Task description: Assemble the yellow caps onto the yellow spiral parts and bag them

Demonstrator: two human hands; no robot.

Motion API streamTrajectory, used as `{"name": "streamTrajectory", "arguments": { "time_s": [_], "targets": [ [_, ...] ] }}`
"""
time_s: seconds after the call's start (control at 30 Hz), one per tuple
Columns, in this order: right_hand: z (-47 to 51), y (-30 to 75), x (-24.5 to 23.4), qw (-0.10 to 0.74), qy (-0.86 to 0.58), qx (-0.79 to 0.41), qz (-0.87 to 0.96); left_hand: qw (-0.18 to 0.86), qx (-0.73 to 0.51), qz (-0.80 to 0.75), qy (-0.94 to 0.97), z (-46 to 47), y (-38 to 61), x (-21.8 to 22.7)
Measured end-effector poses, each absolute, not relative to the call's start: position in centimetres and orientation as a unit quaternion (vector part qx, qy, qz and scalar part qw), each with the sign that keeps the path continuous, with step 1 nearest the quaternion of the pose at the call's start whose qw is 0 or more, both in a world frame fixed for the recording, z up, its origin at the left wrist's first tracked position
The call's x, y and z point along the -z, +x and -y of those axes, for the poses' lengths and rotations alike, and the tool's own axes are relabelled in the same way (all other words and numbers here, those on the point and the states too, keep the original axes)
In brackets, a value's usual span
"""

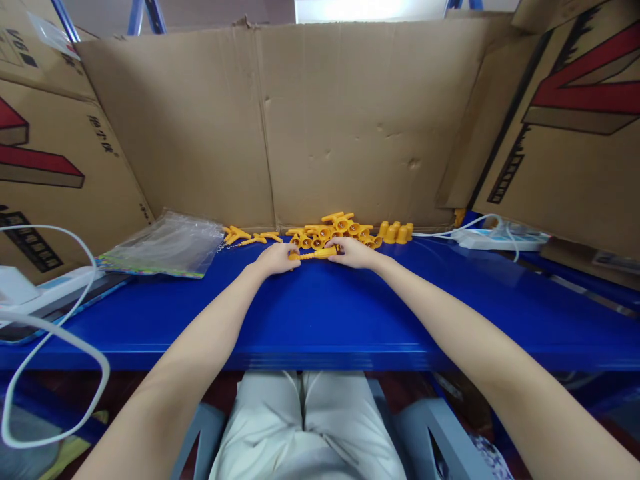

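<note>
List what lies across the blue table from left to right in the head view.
White power strip → clear plastic bag → loose orange parts → left hand → orange rod → right hand → orange caps → second power strip

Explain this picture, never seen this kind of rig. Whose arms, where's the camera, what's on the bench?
No machine here: a person sits at a blue table. The one camera is worn on their head and looks forward and down, so both forearms reach in from below. The left hand and right hand each grip one end of a long yellow plastic piece. Behind it lies a pile of yellow parts, with yellow caps to its right and loose yellow pieces to its left. There is also a clear plastic bag, a white power strip and cardboard walls.
</note>
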State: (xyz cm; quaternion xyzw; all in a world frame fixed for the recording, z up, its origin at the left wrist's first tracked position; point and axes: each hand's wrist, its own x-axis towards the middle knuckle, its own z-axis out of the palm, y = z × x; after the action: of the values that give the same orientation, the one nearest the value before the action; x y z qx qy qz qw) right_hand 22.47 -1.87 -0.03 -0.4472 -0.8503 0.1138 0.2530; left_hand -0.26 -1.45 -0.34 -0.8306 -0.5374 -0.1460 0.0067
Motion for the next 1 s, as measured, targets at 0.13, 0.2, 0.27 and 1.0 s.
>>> {"name": "streamTrajectory", "arguments": {
  "time_s": [0.13, 0.2, 0.27, 1.0],
  "targets": [
    [1.7, 22.6, 0.1, 0.271, -0.428, -0.128, 0.853, -0.019, 0.148, 0.542, -0.827, 1.1, -0.4, 0.8],
    [1.7, 22.7, 0.1, 0.275, -0.424, -0.128, 0.853, -0.031, 0.149, 0.543, -0.826, 1.2, -0.4, 0.7],
    [1.6, 22.7, 0.1, 0.279, -0.423, -0.140, 0.851, -0.043, 0.156, 0.536, -0.829, 1.4, -0.3, 0.6],
    [1.3, 23.7, 0.3, 0.346, -0.427, -0.486, 0.680, -0.068, 0.230, 0.516, -0.822, 1.6, -0.4, 0.5]
  ]
}}
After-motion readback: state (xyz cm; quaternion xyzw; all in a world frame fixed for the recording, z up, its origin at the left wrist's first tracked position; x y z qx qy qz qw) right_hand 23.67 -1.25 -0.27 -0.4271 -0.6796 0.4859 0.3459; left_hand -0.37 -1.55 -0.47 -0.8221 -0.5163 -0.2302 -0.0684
